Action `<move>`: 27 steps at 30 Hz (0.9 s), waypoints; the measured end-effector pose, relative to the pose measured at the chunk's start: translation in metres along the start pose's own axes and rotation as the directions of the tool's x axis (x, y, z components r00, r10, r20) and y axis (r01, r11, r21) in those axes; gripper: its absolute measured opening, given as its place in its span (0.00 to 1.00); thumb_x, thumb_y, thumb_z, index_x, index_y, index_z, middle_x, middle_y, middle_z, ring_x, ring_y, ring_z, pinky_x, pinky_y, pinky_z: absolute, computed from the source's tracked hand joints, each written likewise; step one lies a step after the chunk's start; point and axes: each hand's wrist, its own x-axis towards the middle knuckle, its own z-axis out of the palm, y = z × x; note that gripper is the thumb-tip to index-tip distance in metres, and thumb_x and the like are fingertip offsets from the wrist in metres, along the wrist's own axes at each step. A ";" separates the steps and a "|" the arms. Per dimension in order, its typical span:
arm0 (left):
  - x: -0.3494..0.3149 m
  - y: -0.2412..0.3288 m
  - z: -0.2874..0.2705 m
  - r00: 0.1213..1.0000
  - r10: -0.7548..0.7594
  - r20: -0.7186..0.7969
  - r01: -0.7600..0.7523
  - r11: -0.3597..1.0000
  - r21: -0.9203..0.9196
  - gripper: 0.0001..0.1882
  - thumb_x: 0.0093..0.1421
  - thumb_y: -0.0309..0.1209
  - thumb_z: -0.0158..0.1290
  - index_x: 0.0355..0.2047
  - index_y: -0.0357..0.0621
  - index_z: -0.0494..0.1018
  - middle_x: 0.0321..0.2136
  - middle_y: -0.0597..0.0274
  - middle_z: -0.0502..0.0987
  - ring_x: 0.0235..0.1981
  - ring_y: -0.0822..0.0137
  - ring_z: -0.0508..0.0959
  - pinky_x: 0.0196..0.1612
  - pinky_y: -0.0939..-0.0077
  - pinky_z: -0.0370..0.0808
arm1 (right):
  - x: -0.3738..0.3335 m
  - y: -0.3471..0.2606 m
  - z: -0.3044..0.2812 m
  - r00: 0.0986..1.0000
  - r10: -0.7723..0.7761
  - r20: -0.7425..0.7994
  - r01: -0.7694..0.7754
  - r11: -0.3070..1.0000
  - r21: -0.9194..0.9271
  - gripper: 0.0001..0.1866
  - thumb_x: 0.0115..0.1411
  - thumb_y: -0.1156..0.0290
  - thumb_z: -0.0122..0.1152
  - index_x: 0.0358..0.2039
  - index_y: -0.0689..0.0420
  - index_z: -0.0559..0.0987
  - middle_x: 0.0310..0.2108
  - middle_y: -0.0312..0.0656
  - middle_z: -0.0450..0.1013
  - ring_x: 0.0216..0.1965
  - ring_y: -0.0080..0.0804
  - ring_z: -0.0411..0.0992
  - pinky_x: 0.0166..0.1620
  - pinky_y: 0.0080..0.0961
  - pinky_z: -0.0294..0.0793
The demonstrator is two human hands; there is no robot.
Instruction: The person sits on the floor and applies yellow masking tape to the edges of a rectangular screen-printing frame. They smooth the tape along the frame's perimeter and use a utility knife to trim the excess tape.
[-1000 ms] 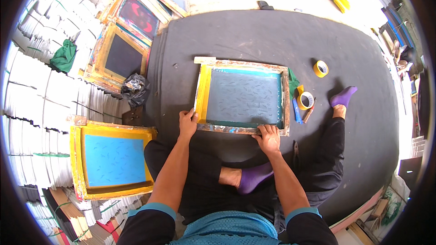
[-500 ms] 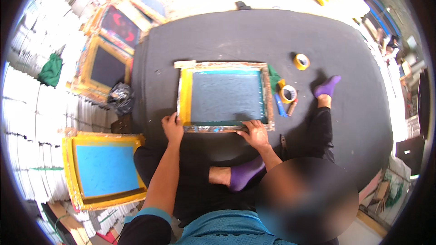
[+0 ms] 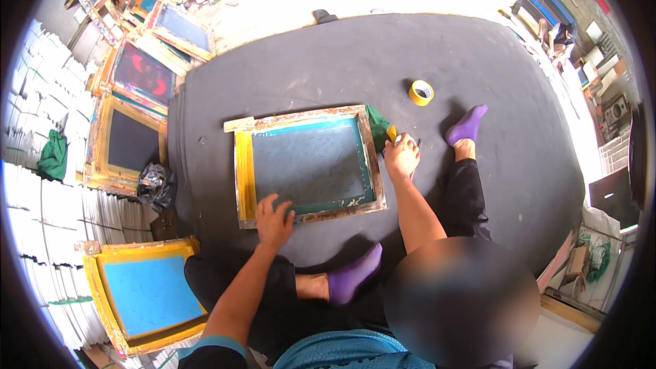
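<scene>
A wooden screen-printing frame with grey mesh, teal borders and a yellow strip along its left side lies on the dark padded surface before me. My left hand is open over its near edge, fingers spread toward the mesh. Just beyond the frame's right side, my right hand closes over a roll of yellow tape, which it mostly hides. Green cloth pokes out by the frame's upper right corner. Further off rests a second roll of yellow tape.
A yellow-edged frame with blue mesh leans at the left, near a black plastic bag. More frames and tall white paper stacks line that side. My purple-socked feet rest on the dark surface.
My right hand has left the frame's near edge and reached right to the tape roll. My left hand has moved off the near left corner and opened. The view has shifted.
</scene>
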 end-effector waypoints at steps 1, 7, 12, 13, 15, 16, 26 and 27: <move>0.001 0.009 0.008 0.999 0.048 0.021 -0.048 0.999 -0.013 0.17 0.58 0.35 0.66 0.48 0.51 0.81 0.59 0.49 0.69 0.62 0.42 0.67 0.63 0.47 0.65 | 0.006 -0.004 0.003 0.999 0.023 0.029 -0.023 1.000 -0.015 0.30 0.64 0.45 0.63 0.59 0.49 0.72 0.57 0.47 0.76 0.63 0.48 0.69 0.64 0.51 0.64; 0.004 0.044 0.033 0.995 0.014 0.097 -0.008 0.998 -0.060 0.17 0.59 0.36 0.65 0.49 0.53 0.81 0.60 0.50 0.69 0.64 0.42 0.66 0.64 0.45 0.64 | 0.026 -0.017 0.021 0.990 0.109 0.092 -0.095 0.986 -0.137 0.26 0.68 0.45 0.56 0.58 0.48 0.73 0.54 0.43 0.79 0.62 0.47 0.70 0.63 0.53 0.62; 0.005 0.049 0.041 0.995 -0.003 0.102 0.013 0.995 -0.098 0.16 0.61 0.37 0.64 0.50 0.52 0.81 0.60 0.51 0.69 0.65 0.43 0.65 0.64 0.45 0.64 | 0.033 0.005 0.031 0.998 0.027 0.064 -0.025 0.999 -0.035 0.19 0.71 0.50 0.52 0.52 0.47 0.77 0.43 0.44 0.84 0.49 0.47 0.81 0.57 0.55 0.68; 0.005 0.049 0.041 0.995 -0.013 0.098 0.023 0.994 -0.102 0.16 0.62 0.38 0.63 0.50 0.52 0.81 0.61 0.51 0.68 0.65 0.43 0.64 0.64 0.45 0.64 | 0.032 0.007 0.028 0.996 0.026 0.088 -0.027 1.000 0.014 0.18 0.71 0.50 0.52 0.50 0.47 0.78 0.40 0.44 0.84 0.45 0.47 0.82 0.54 0.55 0.70; 0.009 0.053 0.036 0.997 -0.044 0.056 0.053 0.986 -0.157 0.16 0.62 0.37 0.63 0.49 0.51 0.81 0.59 0.51 0.70 0.63 0.43 0.66 0.63 0.45 0.64 | 0.019 0.007 0.019 0.998 -0.001 -0.064 0.013 0.983 0.184 0.16 0.70 0.51 0.55 0.45 0.48 0.82 0.36 0.46 0.84 0.40 0.49 0.83 0.46 0.50 0.76; 0.012 0.055 0.035 0.998 -0.060 0.036 0.066 0.980 -0.185 0.16 0.62 0.37 0.63 0.49 0.51 0.81 0.58 0.51 0.71 0.63 0.43 0.66 0.63 0.45 0.65 | 0.013 0.012 0.012 0.998 -0.005 -0.058 0.021 0.961 0.277 0.15 0.70 0.52 0.56 0.44 0.47 0.83 0.36 0.46 0.84 0.40 0.50 0.83 0.45 0.48 0.77; 0.088 0.132 -0.019 0.963 -0.202 0.179 0.269 0.678 -0.684 0.25 0.59 0.37 0.71 0.54 0.39 0.79 0.44 0.57 0.84 0.46 0.67 0.81 0.51 0.67 0.78 | -0.108 0.006 -0.061 0.811 -0.556 0.183 0.025 0.345 0.938 0.10 0.70 0.68 0.65 0.39 0.62 0.83 0.30 0.36 0.81 0.32 0.19 0.75 0.38 0.24 0.77; 0.090 0.132 -0.025 0.959 -0.170 0.228 0.282 0.675 -0.682 0.26 0.59 0.37 0.71 0.54 0.39 0.78 0.42 0.57 0.84 0.44 0.67 0.81 0.49 0.68 0.79 | -0.120 0.006 -0.062 0.773 -0.613 0.162 0.063 0.328 0.943 0.09 0.70 0.68 0.65 0.40 0.62 0.83 0.30 0.36 0.81 0.33 0.19 0.76 0.39 0.24 0.77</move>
